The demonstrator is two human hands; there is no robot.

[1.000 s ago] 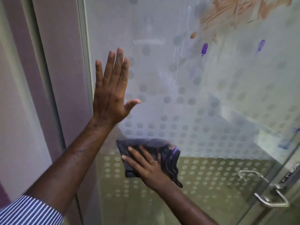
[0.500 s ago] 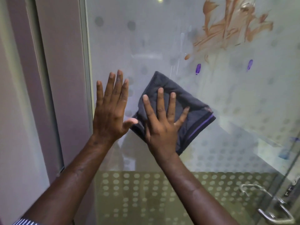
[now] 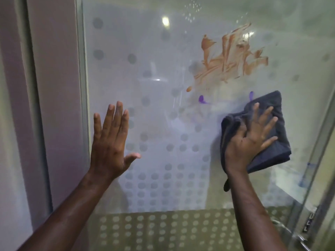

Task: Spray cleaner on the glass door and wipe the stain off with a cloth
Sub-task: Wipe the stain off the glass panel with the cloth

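Hands: my left hand is flat on the glass door, fingers straight, thumb out, holding nothing.
Right hand: fingers spread wide, pressing the cloth against the glass.
Cloth: dark grey, folded and bunched, on the door's right side, just below the stain.
Stain: brown streaky smear, up high, above the cloth, not touching it.
Purple marks: two small blobs under the brown mess, one right at the cloth's top edge.

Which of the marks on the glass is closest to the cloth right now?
The right-hand purple mark, touching the cloth's top edge; the other purple mark and brown smear lie clear of it.
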